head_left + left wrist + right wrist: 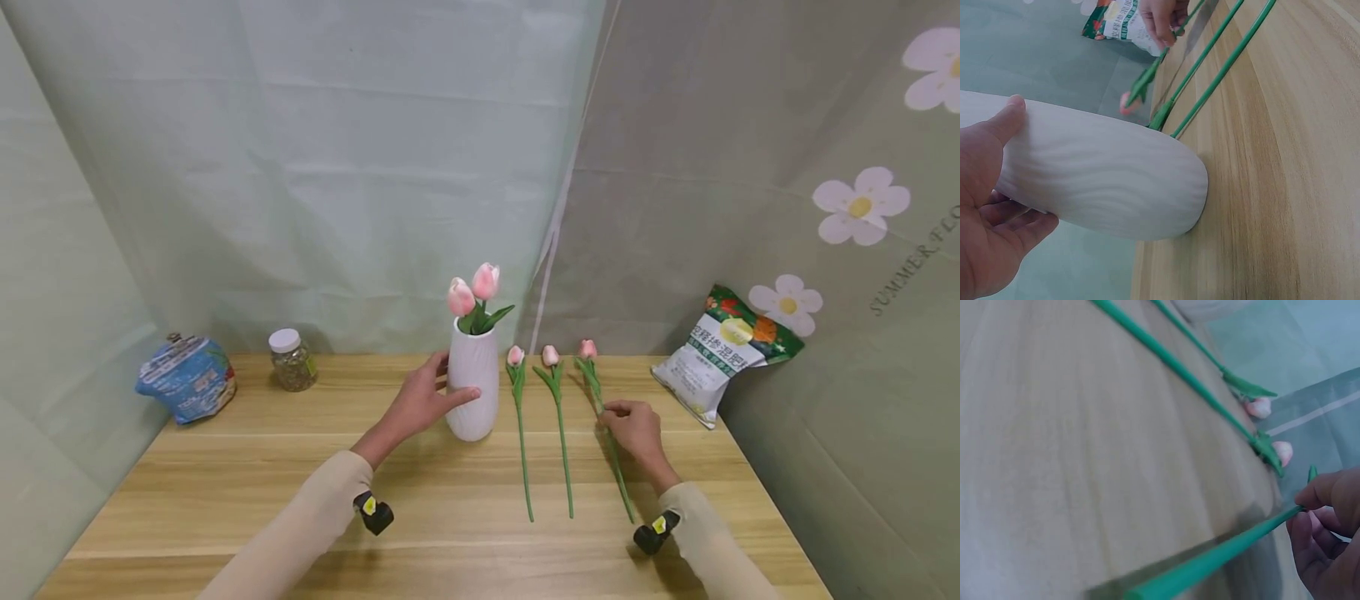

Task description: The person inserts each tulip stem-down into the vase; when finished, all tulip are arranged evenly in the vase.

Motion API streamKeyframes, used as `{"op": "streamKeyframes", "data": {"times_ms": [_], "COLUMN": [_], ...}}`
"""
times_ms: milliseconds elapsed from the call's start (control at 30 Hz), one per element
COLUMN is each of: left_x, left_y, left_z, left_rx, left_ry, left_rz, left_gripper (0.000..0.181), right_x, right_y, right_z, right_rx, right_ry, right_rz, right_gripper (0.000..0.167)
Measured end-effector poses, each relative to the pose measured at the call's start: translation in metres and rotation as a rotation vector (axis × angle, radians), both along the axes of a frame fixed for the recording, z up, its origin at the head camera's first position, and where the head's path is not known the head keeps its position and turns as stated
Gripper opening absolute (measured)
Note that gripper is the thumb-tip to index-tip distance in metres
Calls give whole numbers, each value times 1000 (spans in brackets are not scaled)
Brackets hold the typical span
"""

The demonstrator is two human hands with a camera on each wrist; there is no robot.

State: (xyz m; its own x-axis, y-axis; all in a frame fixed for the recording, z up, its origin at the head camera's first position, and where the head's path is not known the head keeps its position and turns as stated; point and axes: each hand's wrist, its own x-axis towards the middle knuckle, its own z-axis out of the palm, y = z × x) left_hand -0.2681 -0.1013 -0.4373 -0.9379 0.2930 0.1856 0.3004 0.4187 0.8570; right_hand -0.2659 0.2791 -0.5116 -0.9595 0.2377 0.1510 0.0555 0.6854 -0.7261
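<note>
A white ribbed vase [472, 387] stands upright on the table with two pink tulips [474, 287] in its mouth. My left hand [422, 400] holds the vase from its left side, thumb across the front; the left wrist view shows the hand [991, 194] curved round the vase [1104, 169]. Right of the vase, my right hand [636, 429] pinches the green stem of the rightmost tulip [617, 467]. In the right wrist view that stem [1222, 550] runs toward the camera from between thumb and fingers. Two more tulips, one nearer the vase [522, 442] and a middle one [562, 442], lie on the wood.
At the back left are a blue bag [191, 379] and a clear jar [293, 367] with a white lid. A green and white bag [723, 354] leans at the back right. Fabric walls [375, 183] enclose the wooden table [450, 533].
</note>
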Motion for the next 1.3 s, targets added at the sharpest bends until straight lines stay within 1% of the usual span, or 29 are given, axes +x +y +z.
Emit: {"op": "streamKeyframes", "data": {"times_ms": [167, 333, 633, 800, 933, 1067, 1200, 1300], "left_x": [0, -1, -3, -2, -1, -1, -1, 0], "left_y": [0, 0, 0, 0, 0, 0, 1, 1], "left_z": [2, 2, -1, 0, 1, 0, 1, 1], "left_rx": [-9, -7, -3, -7, -7, -8, -8, -4], "left_ry": [-13, -14, -3, -4, 7, 10, 11, 16], "left_rz": [7, 4, 11, 11, 4, 7, 8, 6], "left_gripper": [86, 87, 85, 85, 85, 84, 84, 84], "right_x": [2, 4, 4, 5, 6, 6, 6, 5], "right_y": [-1, -3, -8, -9, -10, -13, -17, -20], "right_z": [14, 28, 50, 63, 73, 84, 95, 103], "right_rx": [-6, -59, -188, -224, -244, -258, -299, -340], "right_ry": [46, 86, 143, 188, 229, 271, 328, 355], "right_rz": [-28, -34, -20, 9, 25, 28, 37, 33], "right_gripper": [20, 21, 24, 25, 27, 28, 27, 26]}}
